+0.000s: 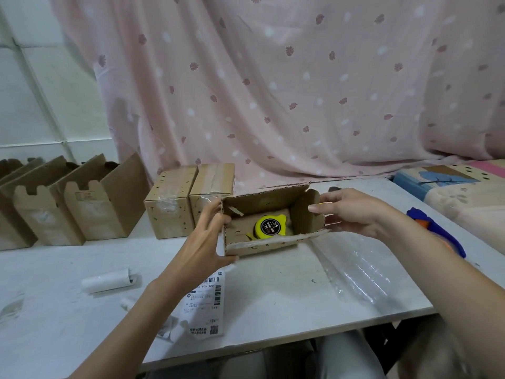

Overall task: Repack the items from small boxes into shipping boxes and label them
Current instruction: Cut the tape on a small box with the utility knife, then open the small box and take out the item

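I see a tape measure (pixel 270 227) in the open box (pixel 262 246) mid-frame; two closed boxes (pixel 188 201) sit behind-left, a label (pixel 206 307) lower down.

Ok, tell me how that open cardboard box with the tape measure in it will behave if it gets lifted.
The open box looks like thin corrugated card, so its walls probably flex under the hands' grip. The yellow tape measure lies loose inside and seems dense, so it may slide when the box tilts. The unsealed flaps would likely flop.
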`<state>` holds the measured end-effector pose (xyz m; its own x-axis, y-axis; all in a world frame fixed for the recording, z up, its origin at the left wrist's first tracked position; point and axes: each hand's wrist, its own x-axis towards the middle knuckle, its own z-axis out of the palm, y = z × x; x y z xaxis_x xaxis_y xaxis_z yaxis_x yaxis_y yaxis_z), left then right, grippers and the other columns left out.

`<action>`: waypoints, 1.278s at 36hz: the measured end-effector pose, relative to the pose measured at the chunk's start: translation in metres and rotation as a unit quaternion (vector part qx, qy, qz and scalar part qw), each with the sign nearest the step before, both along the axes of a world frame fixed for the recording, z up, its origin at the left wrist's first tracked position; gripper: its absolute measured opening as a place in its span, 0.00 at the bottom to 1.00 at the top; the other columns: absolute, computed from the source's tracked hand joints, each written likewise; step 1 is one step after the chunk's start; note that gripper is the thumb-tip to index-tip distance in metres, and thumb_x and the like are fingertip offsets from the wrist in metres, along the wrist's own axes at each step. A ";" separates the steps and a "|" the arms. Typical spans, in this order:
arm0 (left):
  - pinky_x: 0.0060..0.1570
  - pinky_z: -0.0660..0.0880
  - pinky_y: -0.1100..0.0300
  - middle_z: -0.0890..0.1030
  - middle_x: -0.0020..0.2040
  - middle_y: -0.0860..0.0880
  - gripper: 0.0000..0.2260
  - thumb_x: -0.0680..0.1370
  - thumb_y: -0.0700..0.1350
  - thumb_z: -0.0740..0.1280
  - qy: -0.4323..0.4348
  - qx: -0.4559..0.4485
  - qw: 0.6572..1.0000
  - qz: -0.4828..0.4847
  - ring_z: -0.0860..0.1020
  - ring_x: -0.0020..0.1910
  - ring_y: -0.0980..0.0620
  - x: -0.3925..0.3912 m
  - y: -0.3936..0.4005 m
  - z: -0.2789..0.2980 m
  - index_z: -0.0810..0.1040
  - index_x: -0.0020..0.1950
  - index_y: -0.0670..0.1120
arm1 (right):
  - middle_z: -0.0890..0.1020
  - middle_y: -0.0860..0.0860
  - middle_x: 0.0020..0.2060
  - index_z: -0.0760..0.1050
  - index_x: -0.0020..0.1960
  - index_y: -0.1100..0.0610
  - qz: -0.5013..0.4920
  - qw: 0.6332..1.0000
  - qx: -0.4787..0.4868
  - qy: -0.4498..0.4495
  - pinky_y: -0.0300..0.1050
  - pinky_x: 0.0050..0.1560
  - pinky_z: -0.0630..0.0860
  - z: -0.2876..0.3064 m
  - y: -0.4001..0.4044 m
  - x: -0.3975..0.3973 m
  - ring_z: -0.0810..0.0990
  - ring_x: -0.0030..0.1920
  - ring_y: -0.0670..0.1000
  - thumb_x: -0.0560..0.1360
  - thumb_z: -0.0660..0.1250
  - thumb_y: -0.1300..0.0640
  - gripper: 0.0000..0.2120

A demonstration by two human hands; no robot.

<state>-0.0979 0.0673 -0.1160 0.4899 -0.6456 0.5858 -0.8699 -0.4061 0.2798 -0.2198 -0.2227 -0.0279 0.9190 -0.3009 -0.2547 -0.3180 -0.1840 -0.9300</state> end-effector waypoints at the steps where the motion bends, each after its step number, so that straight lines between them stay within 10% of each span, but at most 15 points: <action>1: 0.51 0.73 0.60 0.59 0.75 0.47 0.32 0.64 0.46 0.84 -0.002 0.000 1.000 0.001 0.71 0.59 0.52 0.000 0.000 -0.001 0.63 0.54 0.56 | 0.86 0.54 0.44 0.82 0.53 0.59 0.002 1.000 0.001 -0.001 0.40 0.38 0.80 0.000 0.000 -0.001 0.83 0.39 0.50 0.76 0.73 0.60 0.06; 8: 0.50 0.77 0.59 0.61 0.74 0.46 0.33 0.64 0.48 0.84 -0.020 0.018 1.000 -0.011 0.73 0.56 0.50 -0.002 -0.001 0.001 0.65 0.58 0.51 | 0.87 0.56 0.49 0.82 0.58 0.61 -0.032 0.999 -0.009 -0.013 0.48 0.51 0.82 0.016 0.002 -0.012 0.86 0.45 0.53 0.78 0.70 0.63 0.09; 14: 0.54 0.73 0.63 0.63 0.72 0.45 0.33 0.63 0.46 0.84 -0.046 0.020 0.998 -0.025 0.67 0.62 0.59 -0.005 -0.004 0.006 0.67 0.59 0.49 | 0.85 0.46 0.37 0.85 0.48 0.54 -0.121 0.920 -0.284 -0.242 0.43 0.48 0.79 0.047 0.045 -0.025 0.84 0.39 0.47 0.76 0.68 0.61 0.07; 20: 0.56 0.77 0.58 0.61 0.74 0.46 0.34 0.64 0.46 0.84 -0.031 0.010 0.999 -0.038 0.72 0.64 0.51 -0.009 -0.007 0.009 0.66 0.60 0.50 | 0.80 0.37 0.39 0.86 0.53 0.47 0.142 0.897 -0.410 -0.090 0.22 0.39 0.68 0.043 0.068 -0.010 0.77 0.39 0.31 0.78 0.69 0.57 0.09; 26: 0.53 0.81 0.47 0.58 0.76 0.45 0.33 0.65 0.46 0.83 -0.041 0.021 0.998 -0.039 0.72 0.68 0.42 -0.017 -0.010 0.013 0.65 0.60 0.52 | 0.81 0.43 0.57 0.79 0.65 0.40 0.192 0.839 -0.509 0.009 0.46 0.59 0.74 0.015 0.064 0.029 0.77 0.59 0.49 0.75 0.71 0.50 0.18; 33: 0.56 0.81 0.47 0.59 0.76 0.43 0.33 0.65 0.46 0.83 -0.034 0.022 0.998 -0.043 0.72 0.70 0.40 -0.022 -0.011 0.016 0.66 0.61 0.53 | 0.75 0.44 0.69 0.70 0.74 0.41 0.228 0.865 -0.444 0.051 0.42 0.67 0.70 0.005 0.060 0.044 0.72 0.68 0.50 0.73 0.76 0.50 0.32; 46: 0.54 0.81 0.50 0.60 0.76 0.43 0.33 0.65 0.46 0.83 -0.034 0.025 0.998 -0.050 0.72 0.69 0.40 -0.026 -0.013 0.018 0.66 0.61 0.53 | 0.77 0.44 0.47 0.72 0.72 0.44 0.267 0.764 -0.582 0.081 0.39 0.48 0.67 -0.009 0.059 0.063 0.73 0.49 0.50 0.78 0.67 0.59 0.24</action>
<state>-0.1243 0.0543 -0.0978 0.3816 -0.7185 0.5814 -0.9231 -0.3286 0.1998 -0.1570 -0.1639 -0.0365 0.9749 -0.0041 -0.2227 -0.0026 -1.0000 0.0068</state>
